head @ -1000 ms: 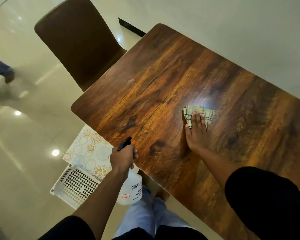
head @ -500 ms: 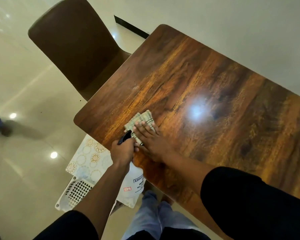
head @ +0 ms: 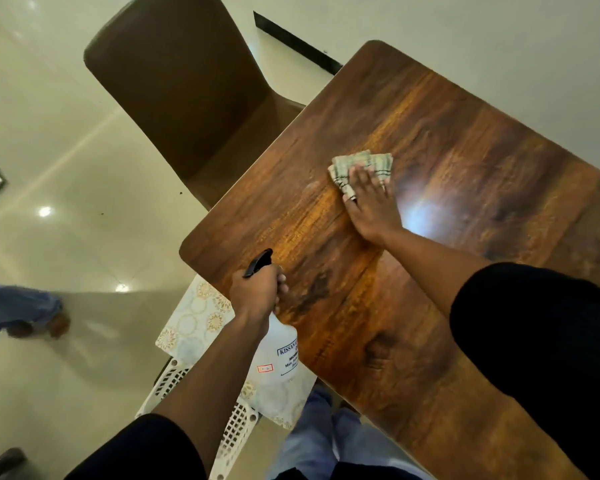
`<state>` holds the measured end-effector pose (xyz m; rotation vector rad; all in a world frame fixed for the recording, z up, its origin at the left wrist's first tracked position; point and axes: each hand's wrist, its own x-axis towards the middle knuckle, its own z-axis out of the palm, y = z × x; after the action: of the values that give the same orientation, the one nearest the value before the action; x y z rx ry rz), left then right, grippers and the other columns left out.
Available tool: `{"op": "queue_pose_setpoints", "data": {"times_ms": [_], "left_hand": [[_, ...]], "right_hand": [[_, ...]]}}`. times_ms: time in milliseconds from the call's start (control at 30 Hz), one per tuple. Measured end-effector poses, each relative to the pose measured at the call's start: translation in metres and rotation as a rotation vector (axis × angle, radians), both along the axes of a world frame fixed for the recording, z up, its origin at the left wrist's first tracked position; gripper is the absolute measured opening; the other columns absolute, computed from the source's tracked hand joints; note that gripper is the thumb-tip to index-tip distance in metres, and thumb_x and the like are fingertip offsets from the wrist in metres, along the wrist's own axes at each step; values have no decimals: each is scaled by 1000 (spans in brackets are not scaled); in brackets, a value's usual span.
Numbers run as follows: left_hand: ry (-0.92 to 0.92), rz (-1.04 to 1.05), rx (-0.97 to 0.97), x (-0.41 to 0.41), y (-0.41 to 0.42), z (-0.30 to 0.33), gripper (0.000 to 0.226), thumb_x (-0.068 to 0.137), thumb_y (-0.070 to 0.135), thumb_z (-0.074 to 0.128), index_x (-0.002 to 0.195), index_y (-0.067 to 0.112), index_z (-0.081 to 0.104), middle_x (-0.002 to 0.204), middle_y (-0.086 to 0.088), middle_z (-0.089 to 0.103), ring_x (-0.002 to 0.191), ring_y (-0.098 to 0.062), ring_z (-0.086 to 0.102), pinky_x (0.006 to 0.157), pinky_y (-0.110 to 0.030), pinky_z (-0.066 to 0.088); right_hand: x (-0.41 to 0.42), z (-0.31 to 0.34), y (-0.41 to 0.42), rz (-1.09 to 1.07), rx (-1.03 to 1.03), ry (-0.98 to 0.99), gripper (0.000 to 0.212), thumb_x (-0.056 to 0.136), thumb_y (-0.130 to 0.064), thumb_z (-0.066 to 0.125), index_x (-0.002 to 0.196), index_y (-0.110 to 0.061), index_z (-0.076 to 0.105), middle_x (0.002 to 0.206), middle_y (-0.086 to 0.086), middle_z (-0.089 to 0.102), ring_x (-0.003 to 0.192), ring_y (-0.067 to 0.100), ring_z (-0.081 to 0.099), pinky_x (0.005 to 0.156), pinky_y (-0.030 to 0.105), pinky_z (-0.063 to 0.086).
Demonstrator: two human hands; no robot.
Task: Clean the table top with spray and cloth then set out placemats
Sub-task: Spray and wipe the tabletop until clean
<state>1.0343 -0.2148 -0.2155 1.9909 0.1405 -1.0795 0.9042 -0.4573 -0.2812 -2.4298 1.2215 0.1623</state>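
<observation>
While the right hand (head: 369,199) pressed flat fingers on the cloth (head: 364,165) mid-table (head: 465,168), the left hand (head: 257,292) gripped the spray bottle (head: 278,355) by the near edge, above placemats (head: 194,320) in a basket (head: 234,431).

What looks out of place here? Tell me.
Only the placemats: they sit in a white basket on the floor beside the table, not yet set out. Nothing looks spilled or damaged.
</observation>
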Motion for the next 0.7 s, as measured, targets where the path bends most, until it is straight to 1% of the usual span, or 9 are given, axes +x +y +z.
{"op": "queue_pose_setpoints", "data": {"times_ms": [100,167,233,300,400,467,533,600,700], "left_hand": [[1,23,2,13,-2,-6,25,93,21,70,103,-1,73,66,-8,72,38,-8,49,46,-28,42],[-7,26,-12,20,-4,-7,25,93,20,69,103,-3,74,68,-9,72,38,-8,49,46,-27,43],[-14,38,-20,28,-4,-7,23,93,19,68,98,-3,75,70,-11,71,39,-9,49,47,-27,42],[-19,61,-23,35,-2,-7,28,93,19,69,108,-4,74,69,-9,72,39,-9,50,44,-27,42],[-17,105,0,47,2,-5,36,92,22,70,119,-1,70,70,-6,74,39,-6,55,41,-25,42],[-26,135,15,52,5,-2,31,91,21,71,113,0,73,68,-5,73,37,-7,51,41,-26,41],[-43,156,19,56,9,1,25,90,19,72,102,-2,78,65,-6,72,35,-9,47,45,-27,40],[-45,159,24,58,14,3,22,91,19,72,95,-1,79,64,-7,72,37,-10,47,50,-28,41],[-42,166,38,60,20,6,21,94,22,71,89,3,78,64,-6,73,40,-11,50,52,-29,44]], "right_hand": [[23,-3,-10,-184,25,32,69,110,-47,25,167,-21,-4,174,-3,-11,160,19,-12,129,49,-5],[45,-3,-4,-271,26,41,71,110,-48,27,167,-19,-6,174,-1,-15,160,23,-16,128,52,-5],[67,-3,13,-247,3,51,72,110,-49,27,166,-18,-6,174,2,-15,160,25,-16,128,54,-7],[88,-1,37,-113,-31,68,72,109,-51,23,166,-19,-8,174,4,-14,160,27,-15,127,56,-8],[121,1,85,178,-50,35,73,108,-54,17,165,-19,-10,173,4,-15,159,27,-15,127,59,-3],[133,-3,118,411,-64,26,73,105,-55,11,166,-19,-8,174,3,-14,159,25,-16,127,57,-2],[135,-10,134,609,-106,26,77,99,-56,3,166,-20,-6,174,2,-11,160,23,-13,128,53,-5],[131,-13,129,704,-111,4,75,101,-57,2,166,-21,-6,174,-1,-11,160,20,-13,129,48,-7],[125,-10,106,756,-120,-18,68,108,-55,11,166,-24,-9,174,-4,-12,159,15,-15,129,45,-8]]}}
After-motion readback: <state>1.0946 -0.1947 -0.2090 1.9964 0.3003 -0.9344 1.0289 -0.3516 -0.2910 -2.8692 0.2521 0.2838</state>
